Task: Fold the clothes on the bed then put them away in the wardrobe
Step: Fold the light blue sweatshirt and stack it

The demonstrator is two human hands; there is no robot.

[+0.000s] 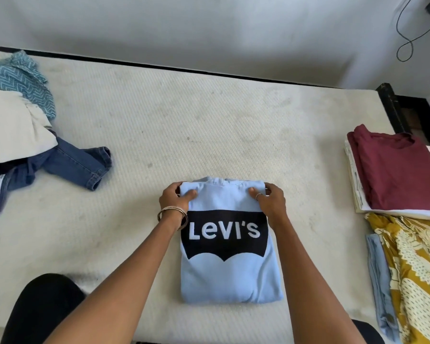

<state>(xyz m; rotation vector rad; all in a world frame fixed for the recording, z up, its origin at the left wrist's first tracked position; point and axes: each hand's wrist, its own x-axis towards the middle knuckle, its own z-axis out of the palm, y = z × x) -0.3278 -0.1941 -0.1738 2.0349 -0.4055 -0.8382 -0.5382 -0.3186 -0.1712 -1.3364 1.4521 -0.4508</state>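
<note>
Light-blue fleece fills the middle of my view: the sweatshirt [230, 247] lies on the mattress [184, 115] at lower centre, already folded into a tidy rectangle with the dark logo panel facing up. My left hand [175, 201] pinches its far left corner, thumb on top and fingers tucked under the edge; my right hand [271, 202] grips the far right corner the same way, a ring showing on one finger. I judge the step in hand to be either the last fold toward me or the lift to carry it off. To do it well I would keep both corners level, draw them at the same pace so the layers underneath do not slide, and press the crease flat before letting go. Open mattress spreads above the sweatshirt toward the top of the frame, so there is plenty of room to shift or re-lay it there. At the left edge sit unfolded pieces: jeans [80, 165], a white garment [13, 130] and a teal patterned one [20, 78]. At the right edge the folded stack topped by a maroon shirt [395, 175] and the mustard print [412, 274] lie close to the mattress edge, near the dark frame [390, 108], so anything added there wants careful placing.
</note>
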